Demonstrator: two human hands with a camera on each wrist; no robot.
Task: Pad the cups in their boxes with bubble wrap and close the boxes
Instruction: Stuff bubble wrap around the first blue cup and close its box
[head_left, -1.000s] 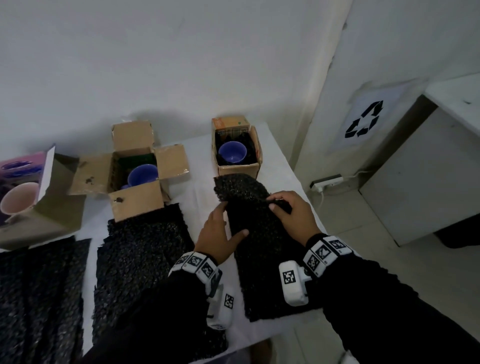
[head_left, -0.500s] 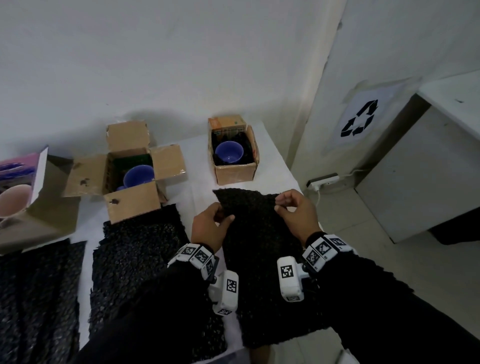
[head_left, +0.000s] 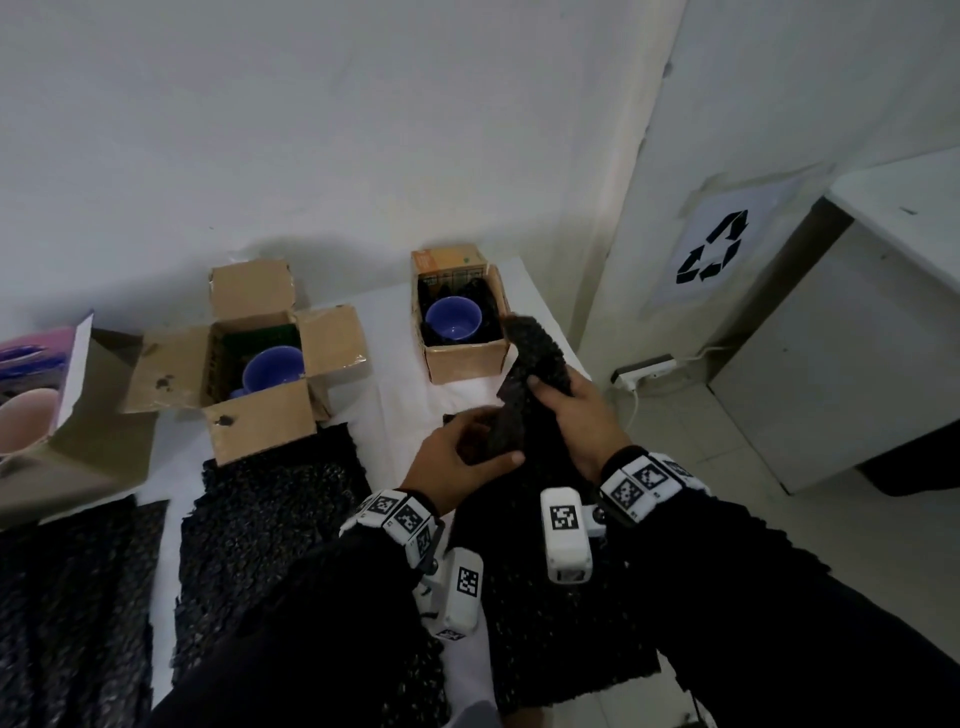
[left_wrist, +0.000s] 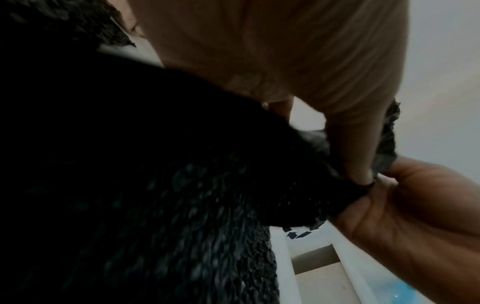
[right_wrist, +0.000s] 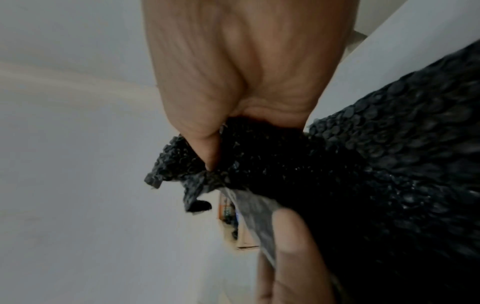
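Observation:
Both hands hold one black bubble wrap sheet (head_left: 535, 358) lifted off the table's right side. My right hand (head_left: 571, 410) grips its bunched top end, which rises just right of the small open box (head_left: 467, 358) holding a blue cup (head_left: 453, 319). My left hand (head_left: 457, 457) pinches a folded edge of the same sheet lower down. In the right wrist view the thumb and fingers (right_wrist: 205, 148) clamp the crumpled bubble wrap (right_wrist: 298, 174). The left wrist view shows the same black sheet (left_wrist: 182, 185). A second open box (head_left: 260, 405) with a blue cup (head_left: 272, 369) stands left.
A third box (head_left: 88, 431) with a pink cup (head_left: 23, 426) lies at the far left. More black bubble wrap sheets (head_left: 270, 519) lie flat on the white table (head_left: 400, 405). A white cabinet (head_left: 857, 338) and a wall socket (head_left: 644, 366) stand to the right, beyond the table edge.
The sheet's top end has been lifted and bunched; my right hand carried it up toward the small box. My left hand shifted right to pinch a fold.

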